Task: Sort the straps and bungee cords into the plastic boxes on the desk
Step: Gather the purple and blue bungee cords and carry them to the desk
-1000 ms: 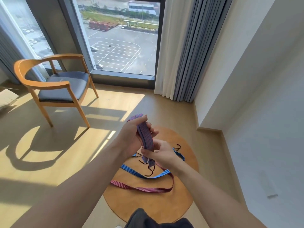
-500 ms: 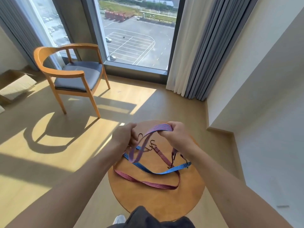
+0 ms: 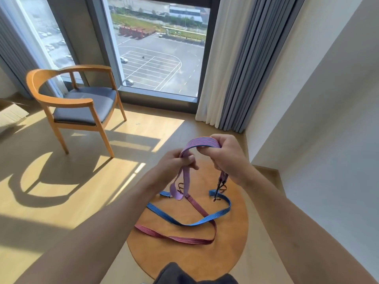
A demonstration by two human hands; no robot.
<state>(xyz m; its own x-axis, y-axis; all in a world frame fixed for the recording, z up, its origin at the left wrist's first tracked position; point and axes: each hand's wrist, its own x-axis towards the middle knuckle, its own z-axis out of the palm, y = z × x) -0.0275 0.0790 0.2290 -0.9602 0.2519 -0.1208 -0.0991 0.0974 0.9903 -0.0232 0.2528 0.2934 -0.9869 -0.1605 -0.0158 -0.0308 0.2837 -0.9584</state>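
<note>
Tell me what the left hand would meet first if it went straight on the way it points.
Likely the right hand, gripping the same purple strap just ahead; depth is unclear.

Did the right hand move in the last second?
Yes. The right hand has shifted right, toward the far rim of the round table, spreading the purple cord.

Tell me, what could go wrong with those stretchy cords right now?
The hook of the purple cord, dangling below the right hand, hangs right by the blue cord and might snag it, dragging it along. The red cord crosses the blue one and reaches the table edge, so a tug could pull it off.
</note>
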